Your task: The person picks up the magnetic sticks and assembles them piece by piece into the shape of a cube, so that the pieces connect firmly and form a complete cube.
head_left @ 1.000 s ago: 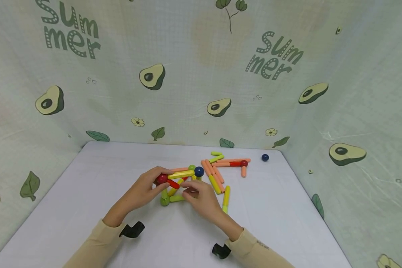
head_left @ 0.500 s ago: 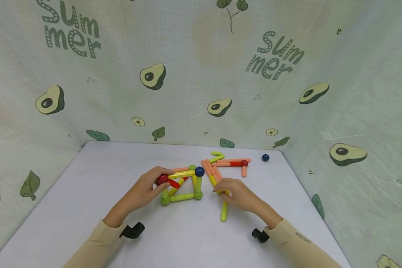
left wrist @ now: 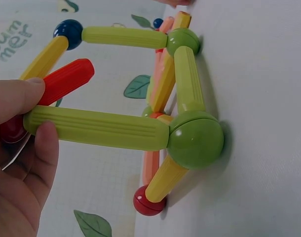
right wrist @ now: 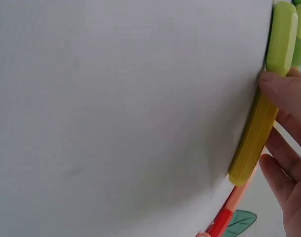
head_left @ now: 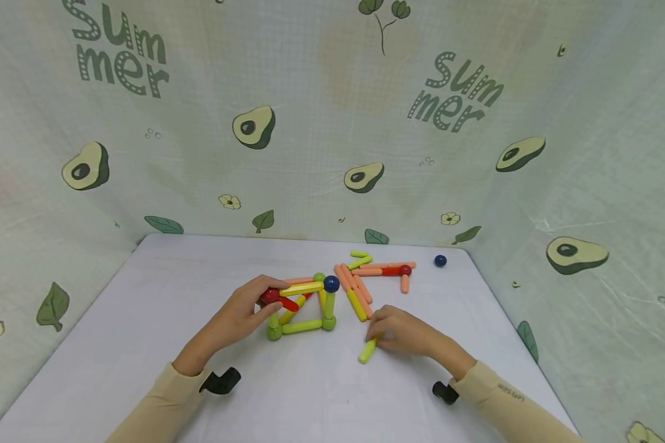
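My left hand (head_left: 238,320) holds the upper left corner of a frame of magnetic rods and balls, fingers at a dark red ball (head_left: 270,295). From that corner a yellow rod (head_left: 301,288) runs to a blue ball (head_left: 331,283), and a short red rod (left wrist: 69,81) sticks out with a free end. Green balls (left wrist: 196,139) and green rods form the frame's lower front edge. My right hand (head_left: 403,332) pinches a pair of rods lying end to end on the table, a light green rod (right wrist: 282,39) and a yellow rod (right wrist: 253,140), with the thumb near their joint.
Behind the right hand lie several loose pink rods (head_left: 361,288) and a yellow rod (head_left: 357,305). Farther back are a red ball (head_left: 405,270) with rods joined to it, light green rods (head_left: 359,263), and a lone blue ball (head_left: 440,261). A printed cloth (head_left: 305,184) rises behind the table.
My right hand has moved from beside the frame rightward to the yellow and green rods and grasped them; the rods have shifted and turned slightly. The left hand stays on the frame.
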`<state>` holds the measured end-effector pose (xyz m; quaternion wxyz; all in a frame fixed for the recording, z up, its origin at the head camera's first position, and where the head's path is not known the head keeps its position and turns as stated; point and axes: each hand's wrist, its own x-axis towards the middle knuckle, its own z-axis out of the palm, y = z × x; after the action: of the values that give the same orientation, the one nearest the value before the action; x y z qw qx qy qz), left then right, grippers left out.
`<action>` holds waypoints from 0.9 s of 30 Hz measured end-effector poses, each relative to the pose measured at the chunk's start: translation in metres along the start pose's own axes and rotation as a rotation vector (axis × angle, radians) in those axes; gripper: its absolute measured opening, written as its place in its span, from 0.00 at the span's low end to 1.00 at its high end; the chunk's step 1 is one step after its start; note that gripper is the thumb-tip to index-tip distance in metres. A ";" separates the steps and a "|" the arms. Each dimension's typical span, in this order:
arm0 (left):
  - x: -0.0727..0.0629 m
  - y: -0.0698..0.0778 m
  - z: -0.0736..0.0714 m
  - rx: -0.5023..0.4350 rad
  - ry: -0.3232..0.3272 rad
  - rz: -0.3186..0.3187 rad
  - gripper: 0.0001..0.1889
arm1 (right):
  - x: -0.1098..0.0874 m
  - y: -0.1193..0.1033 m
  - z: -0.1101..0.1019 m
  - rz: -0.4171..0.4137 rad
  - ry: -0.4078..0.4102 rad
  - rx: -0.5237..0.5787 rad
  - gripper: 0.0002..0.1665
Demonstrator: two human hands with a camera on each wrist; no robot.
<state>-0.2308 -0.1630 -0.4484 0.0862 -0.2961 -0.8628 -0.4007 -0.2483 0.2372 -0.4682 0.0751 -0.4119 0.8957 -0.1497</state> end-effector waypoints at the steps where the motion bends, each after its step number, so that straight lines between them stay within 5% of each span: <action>1: 0.000 0.000 0.000 -0.001 0.001 0.000 0.25 | 0.000 0.001 0.002 -0.008 0.008 -0.018 0.12; 14: 0.000 0.002 -0.001 0.013 -0.006 -0.008 0.25 | 0.002 0.009 0.009 0.014 0.112 -0.120 0.13; 21: 0.000 0.001 -0.001 0.015 -0.005 -0.003 0.24 | 0.004 0.014 0.014 0.045 0.183 -0.088 0.12; 27: 0.000 0.001 -0.001 0.007 -0.006 -0.001 0.25 | 0.001 0.014 0.011 0.138 0.162 -0.039 0.15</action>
<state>-0.2307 -0.1631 -0.4469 0.0843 -0.2965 -0.8645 -0.3970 -0.2564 0.2426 -0.4831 0.0047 -0.3373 0.9278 -0.1593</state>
